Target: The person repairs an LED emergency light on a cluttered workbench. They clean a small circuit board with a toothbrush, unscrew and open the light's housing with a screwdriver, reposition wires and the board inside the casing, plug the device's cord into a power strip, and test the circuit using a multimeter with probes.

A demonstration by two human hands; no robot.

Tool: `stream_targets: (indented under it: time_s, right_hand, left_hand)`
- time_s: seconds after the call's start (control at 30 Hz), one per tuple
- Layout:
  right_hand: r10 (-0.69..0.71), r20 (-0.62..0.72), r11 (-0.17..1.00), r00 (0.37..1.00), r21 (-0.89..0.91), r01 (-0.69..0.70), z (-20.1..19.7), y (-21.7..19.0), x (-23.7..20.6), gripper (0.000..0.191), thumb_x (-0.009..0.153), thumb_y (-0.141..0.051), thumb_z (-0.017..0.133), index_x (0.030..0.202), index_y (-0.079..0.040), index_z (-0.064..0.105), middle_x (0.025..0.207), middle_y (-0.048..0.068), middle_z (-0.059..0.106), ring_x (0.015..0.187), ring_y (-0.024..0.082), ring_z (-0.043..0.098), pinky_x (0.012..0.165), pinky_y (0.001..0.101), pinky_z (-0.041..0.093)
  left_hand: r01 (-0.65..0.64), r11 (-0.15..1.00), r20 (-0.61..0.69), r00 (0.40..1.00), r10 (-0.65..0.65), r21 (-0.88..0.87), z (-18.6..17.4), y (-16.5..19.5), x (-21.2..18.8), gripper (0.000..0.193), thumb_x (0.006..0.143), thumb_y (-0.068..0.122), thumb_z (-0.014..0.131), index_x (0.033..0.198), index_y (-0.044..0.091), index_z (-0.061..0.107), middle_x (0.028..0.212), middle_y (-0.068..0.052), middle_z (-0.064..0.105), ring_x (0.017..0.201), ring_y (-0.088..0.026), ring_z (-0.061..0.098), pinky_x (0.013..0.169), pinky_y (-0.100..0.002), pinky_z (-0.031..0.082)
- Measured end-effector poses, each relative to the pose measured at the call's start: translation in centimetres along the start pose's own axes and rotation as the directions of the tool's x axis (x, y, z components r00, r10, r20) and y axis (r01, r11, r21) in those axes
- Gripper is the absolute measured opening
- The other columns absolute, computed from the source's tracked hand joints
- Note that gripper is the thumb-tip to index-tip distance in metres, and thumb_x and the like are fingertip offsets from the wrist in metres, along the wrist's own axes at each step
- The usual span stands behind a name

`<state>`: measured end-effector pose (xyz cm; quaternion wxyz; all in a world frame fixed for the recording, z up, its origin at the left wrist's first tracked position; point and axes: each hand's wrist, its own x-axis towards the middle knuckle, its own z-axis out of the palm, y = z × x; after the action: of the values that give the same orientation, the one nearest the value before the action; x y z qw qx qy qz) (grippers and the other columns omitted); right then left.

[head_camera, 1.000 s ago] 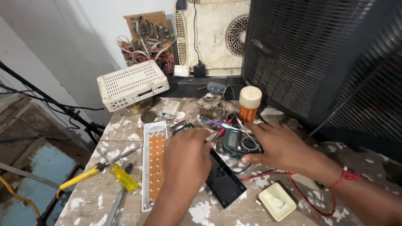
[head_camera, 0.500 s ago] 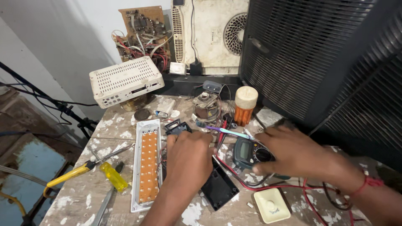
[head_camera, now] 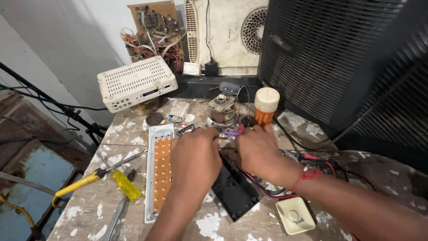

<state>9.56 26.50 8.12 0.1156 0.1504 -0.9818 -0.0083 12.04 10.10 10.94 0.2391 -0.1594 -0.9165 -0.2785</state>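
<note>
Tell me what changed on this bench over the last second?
The right hand moved left off the dark gadget and wires to meet the left hand over the black case. What they pinch is hidden. The LED strip panel, yellow screwdrivers and orange-capped bottle stayed put.

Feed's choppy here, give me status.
Left hand and right hand together over black case, grip hidden. Red wires beside it.
</note>
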Motion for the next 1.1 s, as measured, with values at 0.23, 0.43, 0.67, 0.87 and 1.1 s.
stream_targets:
  time_s: [0.23, 0.43, 0.67, 0.87, 1.1]
  right_hand:
    - [0.104, 0.175, 0.946, 0.979, 0.286, -0.151, 1.7, 1.8, 0.8, 0.031, 0.078, -0.037, 0.077, 0.083, -0.007, 0.078, 0.073, 0.017, 0.071, 0.075, 0.035, 0.071, 0.073, 0.0494, 0.05]
    - [0.099, 0.366, 0.679, 0.925, 0.655, -0.331, 1.0, 6.5, 1.2, 0.025, 0.088, -0.028, 0.067, 0.092, -0.004, 0.075, 0.075, 0.008, 0.07, 0.067, 0.018, 0.064, 0.062, 0.0354, 0.05]
    - [0.112, 0.545, 0.228, 0.831, 0.8, -0.555, -3.7, 9.4, -0.2, 0.025, 0.095, -0.025, 0.059, 0.096, -0.003, 0.073, 0.079, 0.004, 0.066, 0.064, 0.013, 0.056, 0.057, 0.0322, 0.047]
    - [0.132, 0.559, 0.108, 0.818, 0.812, -0.573, -6.4, 9.7, -1.8, 0.027, 0.098, -0.024, 0.053, 0.094, -0.003, 0.069, 0.073, 0.007, 0.068, 0.061, 0.014, 0.057, 0.056, 0.0311, 0.044]
    - [0.203, 0.435, 0.228, 0.877, 0.85, -0.475, -6.2, 10.8, -3.1, 0.032, 0.103, -0.026, 0.053, 0.085, 0.0, 0.061, 0.066, 0.003, 0.054, 0.058, 0.015, 0.05, 0.057, 0.0328, 0.046]
  left_hand:
    - [0.119, 0.991, 0.002, 0.993, -0.119, -0.06, 0.3, -0.4, 0.3, 0.01, 0.084, 0.016, 0.072, 0.09, 0.009, 0.077, 0.086, -0.017, 0.074, 0.081, -0.039, 0.07, 0.071, -0.052, 0.052]
    - [0.183, 0.98, 0.125, 0.977, -0.172, -0.083, 0.2, -0.3, 0.7, 0.015, 0.084, 0.023, 0.073, 0.091, 0.011, 0.077, 0.083, -0.016, 0.074, 0.083, -0.037, 0.071, 0.073, -0.05, 0.053]
    - [0.357, 0.872, 0.433, 0.88, -0.194, -0.336, 3.0, 1.9, 2.7, 0.047, 0.091, 0.049, 0.069, 0.084, 0.003, 0.077, 0.069, -0.016, 0.072, 0.062, -0.024, 0.069, 0.058, -0.038, 0.053]
    - [0.541, 0.434, 0.566, 0.82, -0.083, -0.72, 6.7, 3.5, 3.8, 0.049, 0.094, 0.048, 0.063, 0.089, 0.0, 0.074, 0.07, -0.004, 0.065, 0.051, -0.009, 0.055, 0.042, -0.025, 0.044]
    - [0.67, 0.272, 0.661, 0.737, -0.14, -0.69, 9.8, 5.7, 4.3, 0.05, 0.093, 0.049, 0.068, 0.081, 0.001, 0.07, 0.069, -0.001, 0.063, 0.051, -0.006, 0.053, 0.042, -0.023, 0.044]
